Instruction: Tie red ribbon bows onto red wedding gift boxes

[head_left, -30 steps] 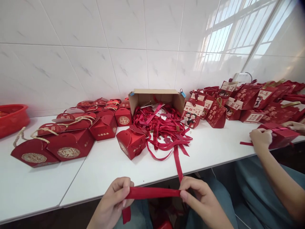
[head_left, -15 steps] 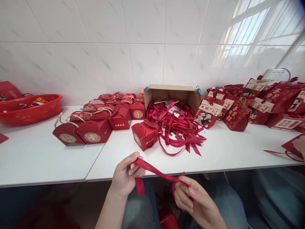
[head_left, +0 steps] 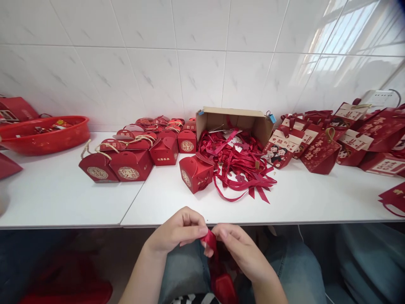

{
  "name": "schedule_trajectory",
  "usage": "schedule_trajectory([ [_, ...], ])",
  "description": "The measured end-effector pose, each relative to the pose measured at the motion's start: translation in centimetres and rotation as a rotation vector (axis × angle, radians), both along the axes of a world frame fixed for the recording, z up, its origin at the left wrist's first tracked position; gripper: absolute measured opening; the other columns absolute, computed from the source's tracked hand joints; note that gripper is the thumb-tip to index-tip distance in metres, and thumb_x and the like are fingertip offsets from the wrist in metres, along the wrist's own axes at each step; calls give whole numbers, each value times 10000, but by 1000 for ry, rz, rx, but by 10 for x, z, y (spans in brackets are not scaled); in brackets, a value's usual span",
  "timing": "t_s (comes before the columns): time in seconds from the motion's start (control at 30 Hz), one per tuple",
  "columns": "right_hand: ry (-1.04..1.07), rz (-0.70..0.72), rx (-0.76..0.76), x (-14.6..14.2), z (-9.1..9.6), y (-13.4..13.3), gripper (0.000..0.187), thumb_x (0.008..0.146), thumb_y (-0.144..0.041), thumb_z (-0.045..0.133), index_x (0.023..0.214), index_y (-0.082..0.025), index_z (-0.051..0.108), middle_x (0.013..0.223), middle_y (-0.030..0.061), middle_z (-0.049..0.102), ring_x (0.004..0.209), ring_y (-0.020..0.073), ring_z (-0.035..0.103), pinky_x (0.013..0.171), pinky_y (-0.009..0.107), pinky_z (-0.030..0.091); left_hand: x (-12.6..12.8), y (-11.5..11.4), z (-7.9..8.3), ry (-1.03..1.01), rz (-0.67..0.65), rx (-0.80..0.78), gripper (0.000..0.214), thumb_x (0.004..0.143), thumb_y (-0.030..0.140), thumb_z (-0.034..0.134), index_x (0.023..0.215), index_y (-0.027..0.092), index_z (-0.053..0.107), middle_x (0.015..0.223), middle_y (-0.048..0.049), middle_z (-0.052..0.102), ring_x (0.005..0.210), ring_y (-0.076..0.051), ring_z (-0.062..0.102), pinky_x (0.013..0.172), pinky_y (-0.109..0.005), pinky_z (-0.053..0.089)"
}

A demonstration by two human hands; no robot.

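Note:
My left hand (head_left: 182,228) pinches a red ribbon (head_left: 210,240) just in front of the table edge, above my lap. Close beside it, my right hand (head_left: 232,242) has its fingers closed at the same ribbon. A short folded piece shows between the fingertips, and part of it hangs down against the red things below. On the table beyond stands a small red gift box (head_left: 196,172) with a gold emblem. To its right, a heap of red ribbons (head_left: 240,169) spills out of a cardboard box (head_left: 236,113) lying on its side.
Red gift boxes with rope handles (head_left: 131,166) stand left of centre on the white table (head_left: 171,207). Several red gift bags (head_left: 321,152) crowd the right side. A red plastic basin (head_left: 47,139) sits at the far left. The tiled wall (head_left: 202,76) rises behind.
My hands have come together, so the ribbon once stretched between them is now bunched at the fingertips. The view has shifted slightly, with the table things appearing a little higher and further right.

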State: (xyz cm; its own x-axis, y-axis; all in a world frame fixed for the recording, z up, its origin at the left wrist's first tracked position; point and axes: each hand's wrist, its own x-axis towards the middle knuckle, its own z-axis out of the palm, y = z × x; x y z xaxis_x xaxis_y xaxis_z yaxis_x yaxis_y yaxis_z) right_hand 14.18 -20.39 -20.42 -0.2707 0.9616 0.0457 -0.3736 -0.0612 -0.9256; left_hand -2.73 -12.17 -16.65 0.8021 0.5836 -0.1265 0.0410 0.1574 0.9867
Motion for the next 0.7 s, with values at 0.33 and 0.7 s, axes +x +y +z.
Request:
schedule_trajectory([
  [0.33,-76,-70,-93,5,-16,-8,411,773,-534,655,684,-142,569,418,-104,330,378,26,215,405,195,147,-26,21,-25,-400,380,-293,375,748,267,634,476,158,399,339,103,152,340,-33,127,377,-159,194],
  [0.7,19,-181,-48,58,-33,-41,423,876,-496,523,580,-194,525,343,-82,234,361,66,197,428,243,208,-63,28,-22,-879,724,-503,273,780,143,529,547,182,392,354,124,157,280,-43,144,332,-156,217],
])
